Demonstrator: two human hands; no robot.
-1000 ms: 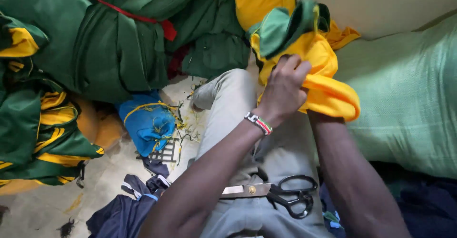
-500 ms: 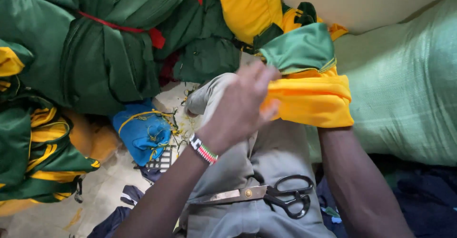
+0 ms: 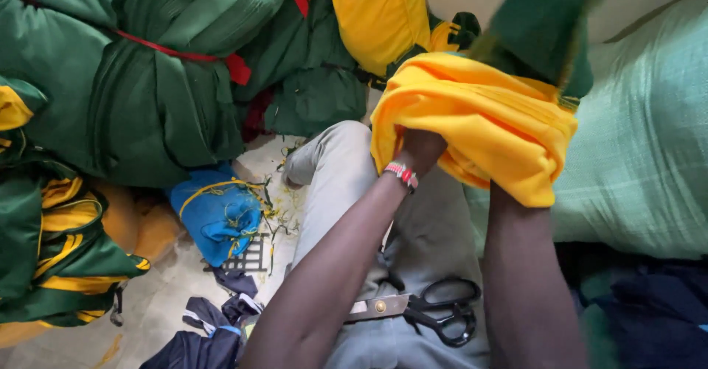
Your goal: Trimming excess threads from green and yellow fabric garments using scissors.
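- The black-handled scissors (image 3: 420, 311) lie nearest, flat on the person's grey-trousered lap (image 3: 435, 229), between the two forearms and apart from both hands; nothing is being cut with them at this moment.
- Just beyond the scissors, the left hand (image 3: 419, 151) reaches up under the near edge of the yellow garment (image 3: 479, 118). A beaded wristband (image 3: 402, 175) shows at the wrist. The fingers are tucked into the cloth and hidden, so I judge them closed on the fabric but cannot see how tightly.
- The right hand is wholly buried under the yellow garment, above its forearm (image 3: 527, 280); whether its fingers are clenched or spread cannot be told.
- The yellow garment hangs bunched over both hands, above the lap and well past the scissors, with its green trim (image 3: 549, 26) lifted and blurred at the far side.
- As a judgement: the garment is in mid-handling, neither folded nor set aside, so most of the work on it looks unfinished.
- Farther from the scissors, to the left, tied green bundles (image 3: 147, 81) and a blue bag (image 3: 217, 214) sit on the floor among thread scraps (image 3: 276, 203); a pale green sack (image 3: 641, 155) lies to the right.
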